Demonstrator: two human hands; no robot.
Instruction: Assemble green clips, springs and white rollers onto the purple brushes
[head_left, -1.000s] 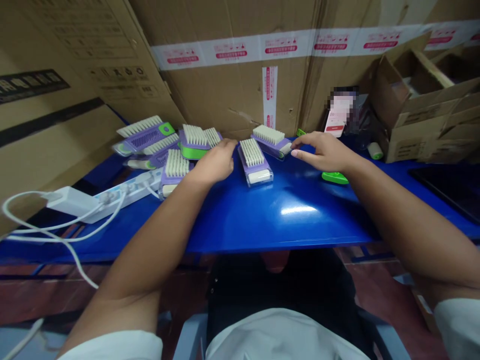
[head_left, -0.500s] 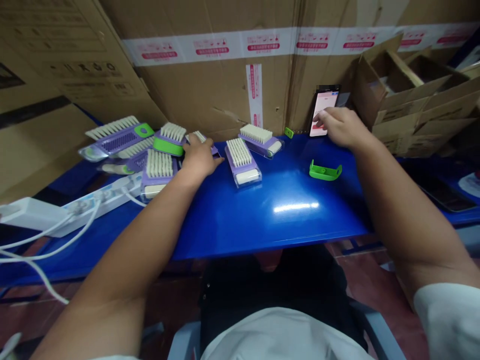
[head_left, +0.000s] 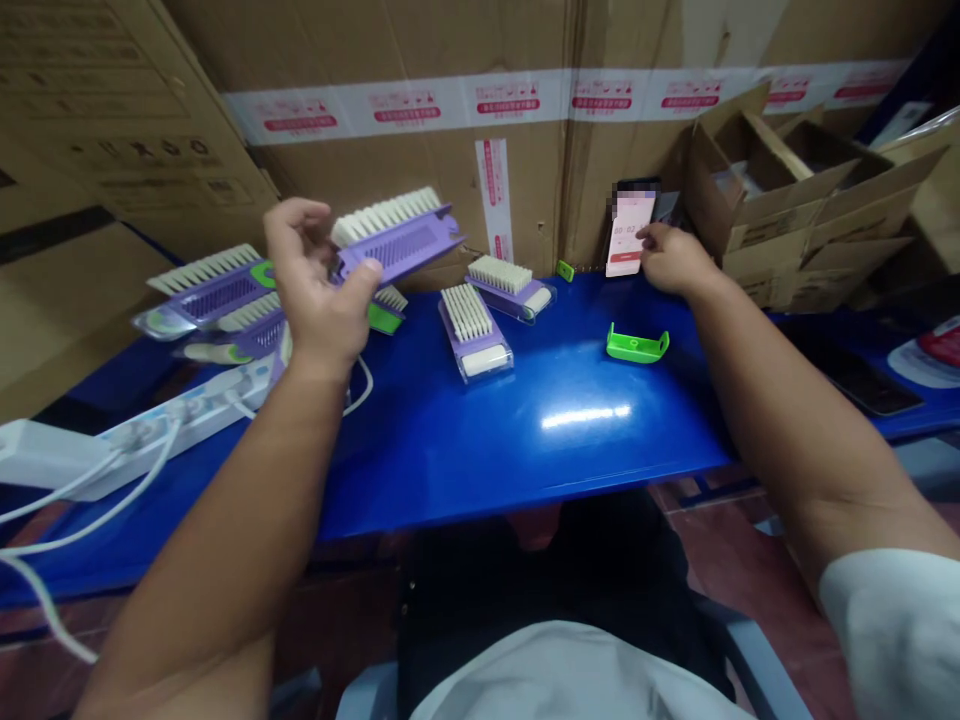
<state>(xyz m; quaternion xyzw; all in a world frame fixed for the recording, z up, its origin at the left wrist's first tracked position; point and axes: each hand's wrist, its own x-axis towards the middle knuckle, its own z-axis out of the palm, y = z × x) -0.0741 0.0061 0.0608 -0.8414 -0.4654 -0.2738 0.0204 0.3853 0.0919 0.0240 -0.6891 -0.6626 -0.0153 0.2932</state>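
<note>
My left hand (head_left: 319,290) is closed around one end of a purple brush (head_left: 401,245) with white bristles and lifts it above the blue table. The bristles face up and the brush tilts, its right end higher. My right hand (head_left: 673,260) is at the phone (head_left: 630,235), which leans upright against the cardboard. Its index finger points at the right side of the lit screen; nothing is held in it. In front of the phone lies a green curved bracket (head_left: 637,346). Two purple brushes, the nearer brush (head_left: 472,325) and the farther brush (head_left: 510,278), rest mid-table.
More brushes (head_left: 210,275) are piled at the left, partly behind my left hand. A white power strip (head_left: 195,400) with cables runs along the left side. Cardboard boxes (head_left: 780,190) stand at the right. A small green piece (head_left: 565,271) lies near the back cardboard wall.
My left hand has raised a purple brush from the pile, moving up and left. My right hand stays by the phone, its screen now showing different content.
</note>
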